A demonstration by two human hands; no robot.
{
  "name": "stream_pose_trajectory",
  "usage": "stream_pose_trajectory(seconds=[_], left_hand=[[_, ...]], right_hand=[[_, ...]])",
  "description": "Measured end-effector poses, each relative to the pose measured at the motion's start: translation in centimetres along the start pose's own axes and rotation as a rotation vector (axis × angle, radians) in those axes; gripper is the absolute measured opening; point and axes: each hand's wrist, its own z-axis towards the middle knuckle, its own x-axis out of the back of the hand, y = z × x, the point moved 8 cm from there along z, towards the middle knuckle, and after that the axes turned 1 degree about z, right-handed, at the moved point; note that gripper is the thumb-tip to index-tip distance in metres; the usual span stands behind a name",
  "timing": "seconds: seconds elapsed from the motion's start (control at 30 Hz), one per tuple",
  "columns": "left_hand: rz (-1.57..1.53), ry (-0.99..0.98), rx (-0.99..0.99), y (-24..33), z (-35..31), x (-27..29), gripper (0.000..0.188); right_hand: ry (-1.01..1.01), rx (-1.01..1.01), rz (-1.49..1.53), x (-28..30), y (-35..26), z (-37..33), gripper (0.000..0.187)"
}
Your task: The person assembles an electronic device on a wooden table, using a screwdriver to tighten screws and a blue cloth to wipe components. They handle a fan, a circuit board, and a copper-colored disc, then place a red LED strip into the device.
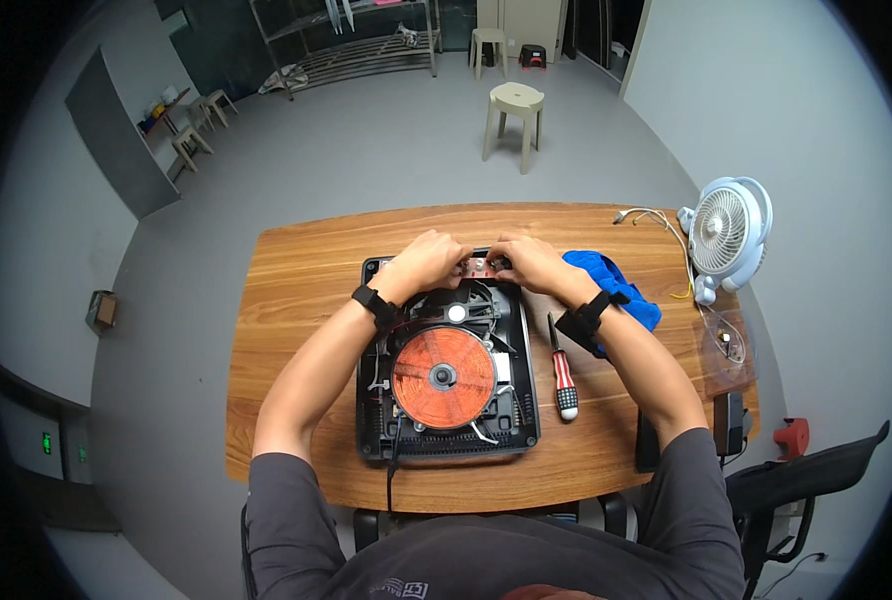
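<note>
An opened induction cooker (526,400) lies on the wooden table, its black shell showing the parts inside. A round copper coil (421,375) fills its near half, and a black cooling fan (481,308) sits beyond it. At the far end, my left hand (428,262) and my right hand (528,262) grip the two ends of a small circuit board (479,268) with bent fingers. The fingertips are partly hidden. Right of the cooker lies a screwdriver (563,378) with a red, white and black handle, near my right forearm.
A blue cloth (611,285) lies beyond my right wrist. At the table's right edge stand a white fan (723,235) with its cable and a clear tray (726,350) of small parts. A black chair (816,475) is at lower right; a beige stool (516,100) stands beyond the table.
</note>
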Motion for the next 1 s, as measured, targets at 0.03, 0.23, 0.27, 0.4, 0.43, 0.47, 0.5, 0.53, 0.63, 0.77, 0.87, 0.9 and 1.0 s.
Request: stream_pose_trajectory(seconds=[0.03, 0.23, 0.27, 0.4, 0.43, 0.47, 0.5, 0.53, 0.63, 0.77, 0.87, 0.9, 1.0], left_hand=[[0.006, -0.008, 0.003, 0.0, 0.0, -0.2, 0.024], [-0.154, 0.008, 0.025, -0.6, -0.7, -0.1, 0.024], [-0.229, 0.024, 0.028, -1.0, -1.3, 0.1, 0.025], [-0.326, 0.109, 0.039, -2.4, -3.6, 2.6, 0.027], [-0.319, 0.099, 0.057, -3.4, -4.2, 2.8, 0.026], [-0.345, 0.115, 0.075, -4.7, -5.3, 2.9, 0.026], [-0.342, 0.101, 0.105, -5.7, -6.4, 3.2, 0.028], [-0.339, 0.087, 0.136, -6.7, -7.5, 3.3, 0.029], [-0.242, 0.009, 0.199, -8.2, -10.3, 3.1, 0.032], [-0.29, -0.008, 0.255, -8.9, -12.6, 1.7, 0.038], [-0.311, 0.045, 0.273, -9.3, -12.9, 0.9, 0.045], [-0.324, 0.061, 0.28, -9.5, -13.0, 0.8, 0.045], [-0.332, 0.112, 0.29, -9.7, -13.1, 0.7, 0.044]], right_hand=[[0.0, -0.003, -0.004, -0.1, 0.0, 0.0, 0.031], [0.01, -0.02, -0.018, -0.9, 0.7, 0.3, 0.03], [0.019, -0.003, -0.017, -0.9, 0.5, 0.4, 0.03], [-0.002, -0.032, 0.015, -1.1, 1.1, 0.7, 0.028], [0.009, -0.018, 0.01, -1.3, 1.2, 0.8, 0.027], [0.018, -0.001, 0.007, -1.5, 1.2, 0.9, 0.027], [0.024, -0.009, -0.003, -1.5, 1.2, 1.0, 0.026], [0.019, -0.011, 0.005, -1.5, 1.1, 1.0, 0.027], [0.031, 0.003, 0.016, -1.5, 1.5, 1.1, 0.028], [-0.011, 0.002, 0.02, -1.5, 1.3, 1.7, 0.026], [-0.023, -0.008, 0.049, -1.5, 1.4, 1.9, 0.026], [-0.011, -0.001, 0.047, -1.4, 1.3, 1.9, 0.026], [0.013, 0.003, 0.034, -1.3, 1.1, 1.6, 0.026]])
